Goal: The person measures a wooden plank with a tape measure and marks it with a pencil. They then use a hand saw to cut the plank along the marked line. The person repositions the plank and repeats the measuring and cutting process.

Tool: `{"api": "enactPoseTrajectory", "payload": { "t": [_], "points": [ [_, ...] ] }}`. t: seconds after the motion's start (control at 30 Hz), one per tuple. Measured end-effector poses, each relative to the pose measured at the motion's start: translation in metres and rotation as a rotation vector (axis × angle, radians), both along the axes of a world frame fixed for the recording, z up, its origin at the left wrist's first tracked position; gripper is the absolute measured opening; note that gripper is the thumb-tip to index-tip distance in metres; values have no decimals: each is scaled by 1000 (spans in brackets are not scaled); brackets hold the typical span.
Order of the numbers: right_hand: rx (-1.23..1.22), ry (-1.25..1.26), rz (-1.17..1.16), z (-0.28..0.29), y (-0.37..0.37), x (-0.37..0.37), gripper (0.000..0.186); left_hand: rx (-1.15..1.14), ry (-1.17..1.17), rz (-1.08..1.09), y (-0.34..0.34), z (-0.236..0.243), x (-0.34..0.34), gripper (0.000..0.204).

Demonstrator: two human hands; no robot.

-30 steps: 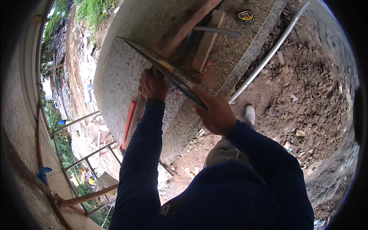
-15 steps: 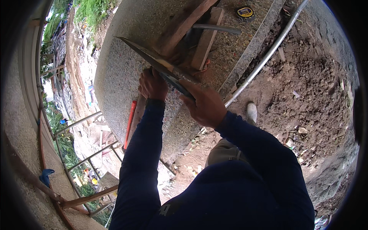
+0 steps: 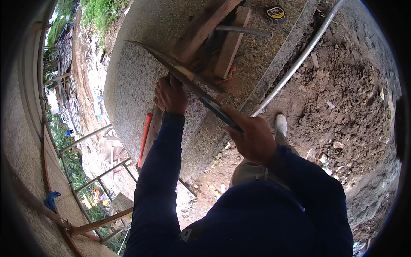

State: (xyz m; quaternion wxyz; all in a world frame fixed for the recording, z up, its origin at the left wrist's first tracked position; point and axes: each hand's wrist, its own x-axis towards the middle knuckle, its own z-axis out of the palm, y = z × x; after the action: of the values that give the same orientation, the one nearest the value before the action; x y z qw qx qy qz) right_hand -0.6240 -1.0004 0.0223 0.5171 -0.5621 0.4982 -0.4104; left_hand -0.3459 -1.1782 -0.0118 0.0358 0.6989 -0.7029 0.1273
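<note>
My right hand [image 3: 252, 138] is closed round the dark handle of a handsaw [image 3: 198, 91]. The saw's long blade slants up and left across a wooden beam [image 3: 207, 30], close by my left hand. My left hand [image 3: 171, 95] grips the beam just on the near side of the blade, its fingers curled and its thumb near the saw. Pale, fresh-looking wood shows beside the blade. How deep the blade sits in the wood is hidden.
A wood block [image 3: 232, 45] and a grey metal bar [image 3: 244, 31] lie on the speckled slab [image 3: 132, 73]. Farther off rests a tape measure [image 3: 275, 13]. A red-orange tube [image 3: 145, 136] is left of my forearm. A metal pipe [image 3: 299, 60] runs along the dirt [image 3: 346, 98].
My right hand has drawn the saw back toward me, down and to the right. The left hand stays on the beam in nearly the same place.
</note>
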Motion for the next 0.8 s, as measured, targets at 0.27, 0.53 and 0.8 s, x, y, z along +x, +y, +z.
{"api": "enactPoseTrajectory", "payload": {
  "t": [0.27, 0.53, 0.8],
  "points": [
    [-55, -124, -35, -6, -28, 20, 52, -15, -6, -57, -2, 4, 11, 30],
    [75, -40, 37, 9, 36, -26, 54, 47, 126, 75, 2, 3, 12, 52],
    [-200, -156, -113, -14, -61, 37, 48, -19, -75, -52, 6, 22, -17, 32]
  ]
}}
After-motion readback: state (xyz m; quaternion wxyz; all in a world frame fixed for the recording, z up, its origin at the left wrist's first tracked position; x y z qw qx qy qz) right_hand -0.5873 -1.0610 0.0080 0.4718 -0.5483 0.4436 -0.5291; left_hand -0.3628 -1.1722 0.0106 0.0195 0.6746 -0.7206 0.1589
